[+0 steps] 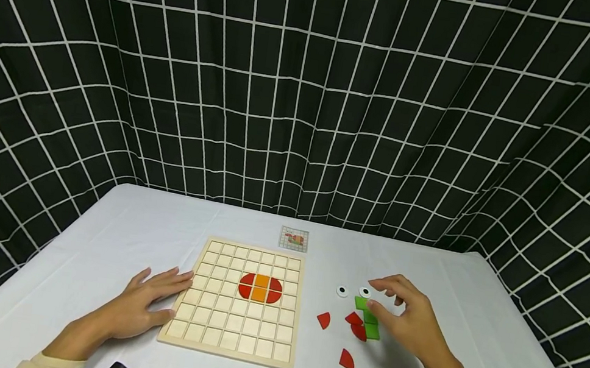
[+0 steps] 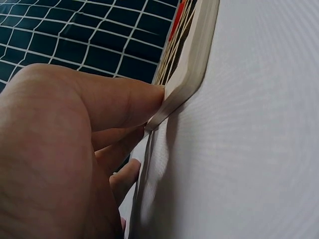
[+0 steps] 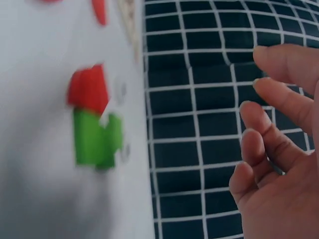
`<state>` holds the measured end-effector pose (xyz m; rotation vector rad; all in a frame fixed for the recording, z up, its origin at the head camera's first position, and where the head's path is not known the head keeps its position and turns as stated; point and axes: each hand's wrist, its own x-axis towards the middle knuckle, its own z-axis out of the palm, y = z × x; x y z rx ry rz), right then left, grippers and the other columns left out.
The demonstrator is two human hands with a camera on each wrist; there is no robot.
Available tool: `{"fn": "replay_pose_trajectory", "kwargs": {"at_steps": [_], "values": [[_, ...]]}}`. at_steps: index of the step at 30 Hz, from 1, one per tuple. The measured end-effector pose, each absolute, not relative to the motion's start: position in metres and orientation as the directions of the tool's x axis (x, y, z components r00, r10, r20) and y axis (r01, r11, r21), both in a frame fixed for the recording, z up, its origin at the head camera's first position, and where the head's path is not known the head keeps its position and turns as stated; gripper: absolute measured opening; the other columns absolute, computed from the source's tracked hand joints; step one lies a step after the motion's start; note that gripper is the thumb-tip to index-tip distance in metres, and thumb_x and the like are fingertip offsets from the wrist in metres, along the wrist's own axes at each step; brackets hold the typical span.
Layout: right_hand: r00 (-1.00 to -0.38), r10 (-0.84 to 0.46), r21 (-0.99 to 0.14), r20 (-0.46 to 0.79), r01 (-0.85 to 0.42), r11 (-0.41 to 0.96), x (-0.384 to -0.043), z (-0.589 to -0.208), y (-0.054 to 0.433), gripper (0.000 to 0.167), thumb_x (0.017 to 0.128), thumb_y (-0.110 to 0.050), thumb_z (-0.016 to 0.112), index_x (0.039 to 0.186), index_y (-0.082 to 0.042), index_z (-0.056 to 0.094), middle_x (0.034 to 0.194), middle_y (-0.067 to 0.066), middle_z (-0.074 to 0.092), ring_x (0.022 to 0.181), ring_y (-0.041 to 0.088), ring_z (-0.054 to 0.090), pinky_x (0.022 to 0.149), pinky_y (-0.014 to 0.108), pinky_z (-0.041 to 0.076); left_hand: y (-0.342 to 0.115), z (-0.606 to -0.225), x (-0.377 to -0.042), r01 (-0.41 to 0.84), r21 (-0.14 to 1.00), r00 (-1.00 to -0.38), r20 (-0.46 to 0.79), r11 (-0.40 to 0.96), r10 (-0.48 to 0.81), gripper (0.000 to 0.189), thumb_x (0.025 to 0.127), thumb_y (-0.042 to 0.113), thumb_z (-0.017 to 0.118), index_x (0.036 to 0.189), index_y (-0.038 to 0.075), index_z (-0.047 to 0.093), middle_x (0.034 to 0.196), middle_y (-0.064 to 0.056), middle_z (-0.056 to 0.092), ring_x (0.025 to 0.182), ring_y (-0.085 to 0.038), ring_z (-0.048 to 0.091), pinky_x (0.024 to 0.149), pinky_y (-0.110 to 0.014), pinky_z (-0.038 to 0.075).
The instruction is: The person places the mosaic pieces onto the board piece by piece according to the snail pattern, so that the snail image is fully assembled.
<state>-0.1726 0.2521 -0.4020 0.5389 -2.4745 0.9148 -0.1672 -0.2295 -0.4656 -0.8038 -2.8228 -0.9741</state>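
Observation:
A wooden grid board (image 1: 225, 323) lies on the white table, with orange tiles (image 1: 260, 288) flanked by red rounded tiles (image 1: 245, 291) in its cells. My left hand (image 1: 138, 309) rests at the board's left edge, its thumb (image 2: 129, 102) touching the rim in the left wrist view. Above the loose pieces to the board's right hovers my right hand (image 1: 411, 318), fingers apart and holding nothing. Below it are green tiles (image 1: 371, 331), overlapping red pieces (image 1: 358, 332) and two white discs with black dots, one disc (image 1: 342, 291) left of the other (image 1: 364, 292).
Two more red quarter-round pieces (image 1: 323, 320) lie apart, the nearer piece (image 1: 347, 360) toward the table's front. A small picture card (image 1: 294, 239) sits behind the board. A black curtain with white grid lines (image 1: 283, 97) surrounds the table's back and sides.

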Motion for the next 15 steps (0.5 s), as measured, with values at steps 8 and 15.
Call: {"fn": "replay_pose_trajectory", "kwargs": {"at_steps": [8, 15], "values": [[-0.841, -0.221, -0.534, 0.494, -0.494, 0.686, -0.171, -0.419, 0.271, 0.029, 0.077, -0.005, 0.08, 0.101, -0.018, 0.072, 0.09, -0.008, 0.064, 0.08, 0.014, 0.052, 0.065, 0.028, 0.043, -0.228, -0.466, -0.167, 0.5, 0.558, -0.86, 0.229, 0.662, 0.456, 0.055, 0.085, 0.018, 0.068, 0.137, 0.007, 0.055, 0.145, -0.006, 0.046, 0.137, -0.038, 0.031, 0.105, -0.066, 0.003], [-0.865, -0.247, -0.601, 0.436, -0.484, 0.636, -0.169, -0.439, 0.283, 0.026, 0.076, -0.003, 0.079, 0.1, -0.011, 0.072, 0.088, -0.002, 0.065, 0.078, 0.016, 0.052, 0.065, 0.028, 0.043, -0.228, -0.465, -0.167, 0.496, 0.559, -0.861, 0.221, 0.664, 0.457, 0.055, 0.086, 0.02, 0.068, 0.138, 0.007, 0.054, 0.145, -0.005, 0.046, 0.137, -0.038, 0.03, 0.105, -0.066, 0.003]]}}
